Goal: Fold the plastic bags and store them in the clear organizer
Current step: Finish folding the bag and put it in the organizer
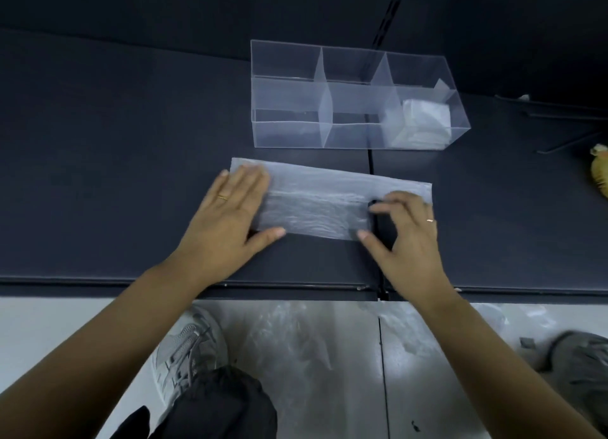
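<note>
Left hand (230, 208) spread wide, palm and straight fingers pressing flat on left end of plastic bag (316, 201). Right hand (408, 228) half-closed, fingers arched, thumb and fingertips on bag's right part; pinching or only touching, cannot tell. Bag: translucent, crinkled film, flat long strip on dark matte table (98, 142); long axis left-right, right end slightly nearer. Just behind: clear rigid organizer (286, 132), 6 compartments, folded bag (424, 116) in front-right one
</note>
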`<state>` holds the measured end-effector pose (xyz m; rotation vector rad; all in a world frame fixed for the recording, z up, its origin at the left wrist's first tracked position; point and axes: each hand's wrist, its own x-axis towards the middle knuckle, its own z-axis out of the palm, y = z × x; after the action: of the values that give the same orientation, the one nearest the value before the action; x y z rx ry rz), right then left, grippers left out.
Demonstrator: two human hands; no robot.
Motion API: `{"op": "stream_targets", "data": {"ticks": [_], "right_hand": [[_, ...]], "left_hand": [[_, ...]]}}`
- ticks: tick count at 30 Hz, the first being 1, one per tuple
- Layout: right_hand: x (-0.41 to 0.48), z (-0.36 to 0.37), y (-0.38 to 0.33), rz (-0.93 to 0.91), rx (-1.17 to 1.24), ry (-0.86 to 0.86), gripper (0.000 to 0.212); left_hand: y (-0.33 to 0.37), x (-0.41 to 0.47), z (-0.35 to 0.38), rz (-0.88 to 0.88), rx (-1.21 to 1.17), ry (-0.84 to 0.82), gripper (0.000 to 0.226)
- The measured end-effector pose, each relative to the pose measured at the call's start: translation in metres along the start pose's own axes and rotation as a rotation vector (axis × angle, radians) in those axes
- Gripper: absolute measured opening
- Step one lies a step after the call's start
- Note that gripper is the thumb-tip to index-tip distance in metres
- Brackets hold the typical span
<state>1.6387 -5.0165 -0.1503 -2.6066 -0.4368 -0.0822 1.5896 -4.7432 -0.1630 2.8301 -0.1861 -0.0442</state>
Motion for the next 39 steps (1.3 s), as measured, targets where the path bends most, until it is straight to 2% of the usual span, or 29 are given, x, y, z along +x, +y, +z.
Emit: {"op": "stream_targets", "data": {"ticks": [2, 4, 8, 10, 12, 14, 16, 17, 19, 20, 22, 24, 25, 27, 29, 31, 34, 37, 39], "right_hand": [[-0.011, 0.001, -0.002, -0.015, 0.007, -0.087, 0.030], [-0.014, 0.003, 0.000, 0.034, 0.032, -0.101, 0.021], [0.000, 0.006, -0.001, 0.055, 0.034, -0.105, 0.001], [0.009, 0.005, -0.001, 0.059, 0.030, -0.189, 0.006], [0.017, -0.005, 0.000, 0.122, 0.152, -0.278, 0.014], [0.023, -0.019, -0.001, 0.181, 0.283, -0.354, 0.020], [0.027, -0.028, -0.001, 0.202, 0.307, -0.407, 0.020], [0.027, -0.031, -0.001, 0.193, 0.274, -0.402, 0.017], [0.026, -0.035, -0.006, 0.141, 0.118, -0.284, 0.008], [0.024, -0.036, -0.013, 0.092, 0.048, -0.218, 0.025], [0.018, -0.032, -0.030, -0.068, -0.028, -0.214, 0.067], [0.010, -0.017, -0.046, -0.232, -0.152, -0.300, 0.084], [0.007, -0.007, -0.051, -0.272, -0.206, -0.319, 0.080], [0.005, 0.007, -0.054, -0.255, -0.205, -0.257, 0.052], [0.010, 0.009, -0.043, -0.167, -0.067, -0.155, 0.021], [0.018, 0.002, -0.030, 0.015, 0.159, -0.164, 0.009], [0.030, -0.008, -0.016, 0.276, 0.424, -0.268, 0.006], [0.041, -0.005, -0.013, 0.365, 0.517, -0.235, 0.019], [0.046, 0.000, -0.015, 0.417, 0.541, -0.194, 0.023]], "left_hand": [[0.014, 0.000, 0.003, 0.117, -0.051, -0.048, 0.087], [0.023, 0.001, 0.010, 0.180, -0.075, -0.089, 0.082], [0.030, 0.005, 0.020, 0.192, -0.113, -0.095, 0.082], [0.032, 0.007, 0.021, 0.154, -0.135, -0.035, 0.081], [0.035, 0.009, 0.020, 0.142, -0.113, 0.025, 0.076], [0.037, 0.012, 0.019, 0.155, -0.095, 0.115, 0.060], [0.039, 0.016, 0.019, 0.190, -0.071, 0.220, 0.038], [0.039, 0.018, 0.019, 0.214, -0.055, 0.258, 0.028], [0.041, 0.019, 0.017, 0.247, -0.051, 0.293, 0.017], [0.042, 0.018, 0.015, 0.250, -0.055, 0.293, 0.013], [0.045, 0.014, 0.010, 0.233, -0.054, 0.258, 0.010], [0.049, 0.011, 0.005, 0.197, -0.045, 0.212, 0.011], [0.052, 0.009, 0.002, 0.176, -0.044, 0.183, 0.014], [0.054, 0.006, -0.002, 0.119, -0.053, 0.110, 0.022], [0.050, 0.002, -0.006, 0.031, -0.107, 0.070, 0.025], [0.034, -0.003, -0.012, -0.077, -0.238, 0.116, 0.022], [0.002, -0.008, -0.024, -0.253, -0.559, 0.090, 0.013], [-0.020, -0.008, -0.030, -0.496, -0.850, 0.109, 0.007], [-0.030, -0.005, -0.031, -0.611, -0.961, 0.154, 0.009]]}}
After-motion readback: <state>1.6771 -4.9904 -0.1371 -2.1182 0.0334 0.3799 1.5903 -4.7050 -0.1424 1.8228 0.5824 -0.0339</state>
